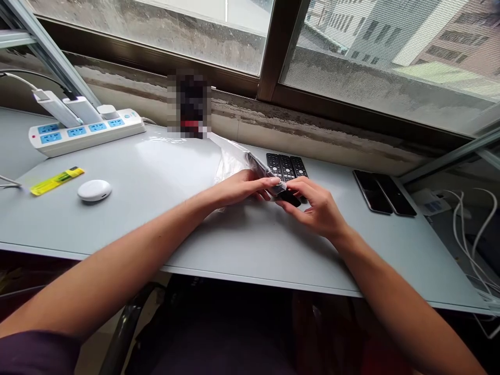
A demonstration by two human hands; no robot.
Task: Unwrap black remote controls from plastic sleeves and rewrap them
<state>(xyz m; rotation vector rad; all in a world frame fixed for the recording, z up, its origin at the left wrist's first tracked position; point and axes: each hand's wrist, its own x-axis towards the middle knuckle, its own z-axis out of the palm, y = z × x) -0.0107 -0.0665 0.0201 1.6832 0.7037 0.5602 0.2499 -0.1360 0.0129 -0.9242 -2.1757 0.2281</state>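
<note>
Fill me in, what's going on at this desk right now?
A person is working with both hands at a grey desk. The left hand holds a clear plastic bag, and the right hand grips a dark object at the bag's end; whether it is going in or out, I can't tell. Three black remotes lie side by side just beyond the hands, with two dark flat devices off to the right.

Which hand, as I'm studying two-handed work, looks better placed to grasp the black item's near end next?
Right, probably: the right hand already has finger and thumb on either side of the black item, while the left hand is busy holding the clear wrap.
</note>
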